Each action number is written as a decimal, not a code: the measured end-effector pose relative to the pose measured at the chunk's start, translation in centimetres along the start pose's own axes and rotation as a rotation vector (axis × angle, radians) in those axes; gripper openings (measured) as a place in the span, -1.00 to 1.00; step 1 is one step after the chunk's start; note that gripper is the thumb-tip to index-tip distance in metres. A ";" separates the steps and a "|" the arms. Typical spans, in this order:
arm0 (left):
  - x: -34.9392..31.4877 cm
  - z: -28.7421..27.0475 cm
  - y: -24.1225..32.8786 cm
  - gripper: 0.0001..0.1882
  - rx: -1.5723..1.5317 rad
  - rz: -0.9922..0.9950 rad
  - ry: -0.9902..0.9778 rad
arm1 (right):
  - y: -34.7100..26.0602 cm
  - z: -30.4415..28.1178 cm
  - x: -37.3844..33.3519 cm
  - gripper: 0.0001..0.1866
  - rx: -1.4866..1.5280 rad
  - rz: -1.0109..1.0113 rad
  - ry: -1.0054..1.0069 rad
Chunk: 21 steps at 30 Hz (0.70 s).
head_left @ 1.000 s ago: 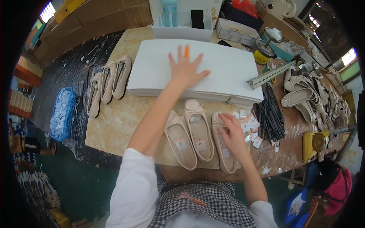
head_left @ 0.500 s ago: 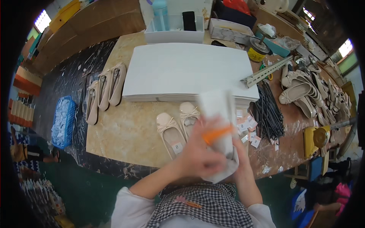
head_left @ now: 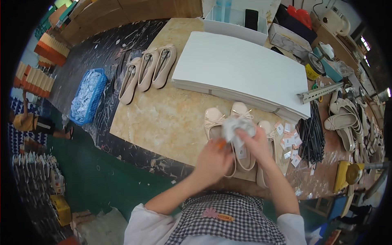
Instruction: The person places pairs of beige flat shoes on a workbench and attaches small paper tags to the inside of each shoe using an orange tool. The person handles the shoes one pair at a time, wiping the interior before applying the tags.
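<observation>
My right hand [head_left: 256,143] is closed around a crumpled wad of whitish paper [head_left: 238,125], blurred by motion. Right beside it, my left hand [head_left: 213,160] is curled, with a small orange object [head_left: 221,144] showing at its fingers; its kind is too blurred to tell. Both hands are over beige bow-front ballet flats at the table's near edge: a left shoe [head_left: 213,116], a middle shoe [head_left: 241,109] with a white tag [head_left: 242,152] on its insole, and a right shoe [head_left: 265,127]. The wad and hands partly cover the left and middle ones.
A tall stack of white paper [head_left: 245,61] lies behind the shoes. Three beige flats [head_left: 148,70] stand at left, near a blue basket [head_left: 98,96]. Loose tags [head_left: 289,141], black cords [head_left: 313,132], a metal angle bar [head_left: 320,93] and a shoe pile [head_left: 347,118] are at right.
The white sheet held between my hands is now a crumpled wad in my right hand. My hands have come apart slightly. The whole view has shifted, so the table sits differently in it.
</observation>
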State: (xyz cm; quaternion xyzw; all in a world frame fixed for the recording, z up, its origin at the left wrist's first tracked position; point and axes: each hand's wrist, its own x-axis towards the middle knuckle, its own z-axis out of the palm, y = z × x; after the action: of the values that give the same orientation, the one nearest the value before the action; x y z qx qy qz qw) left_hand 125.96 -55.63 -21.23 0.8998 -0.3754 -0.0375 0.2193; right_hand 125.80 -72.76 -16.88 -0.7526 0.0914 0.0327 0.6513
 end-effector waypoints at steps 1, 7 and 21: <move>-1.2 0.9 1.1 -0.46 -0.002 0.009 -0.004 | 0.6 0.7 0.0 -0.53 -0.334 -0.174 -0.087; -2.8 3.2 3.0 -0.39 0.074 0.040 -0.006 | 5.7 5.0 4.8 -0.54 -1.171 -0.655 -0.037; -1.7 -1.6 1.3 -0.53 -0.066 0.121 0.049 | 4.3 1.7 5.3 -0.32 -0.894 -0.382 0.195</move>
State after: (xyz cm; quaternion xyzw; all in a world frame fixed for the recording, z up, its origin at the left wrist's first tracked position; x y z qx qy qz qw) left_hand 124.26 -54.64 -19.45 0.8684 -0.4221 -0.0147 0.2598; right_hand 130.39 -72.16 -22.20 -0.9611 -0.0108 -0.1220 0.2475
